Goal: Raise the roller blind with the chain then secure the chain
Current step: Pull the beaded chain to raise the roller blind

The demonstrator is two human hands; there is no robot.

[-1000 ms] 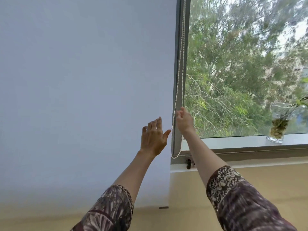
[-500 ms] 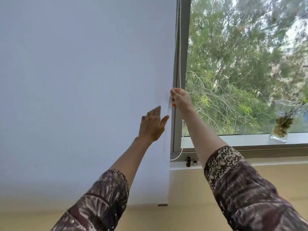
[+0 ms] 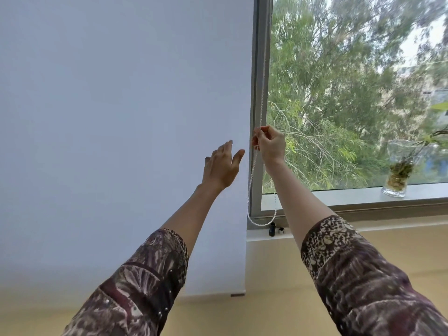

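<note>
A pale white roller blind (image 3: 121, 132) hangs fully down over the left of the window; its bottom bar sits below the sill. A white beaded chain (image 3: 252, 180) runs down the grey window frame (image 3: 257, 69) at the blind's right edge and loops near the sill. My right hand (image 3: 270, 144) is shut on the chain at mid height, fingers pinched around it. My left hand (image 3: 221, 166) is raised with fingers spread against the blind, just left of the chain, holding nothing.
A small black chain clip (image 3: 272, 229) sits on the ledge under the loop. A glass vase with a plant (image 3: 398, 174) stands on the sill at the right. Trees show through the glass pane. A beige wall lies below.
My right hand went up along the chain, then came partway down again with the chain in its grip. The left hand stayed spread on the blind. The blind's bottom edge looks unchanged.
</note>
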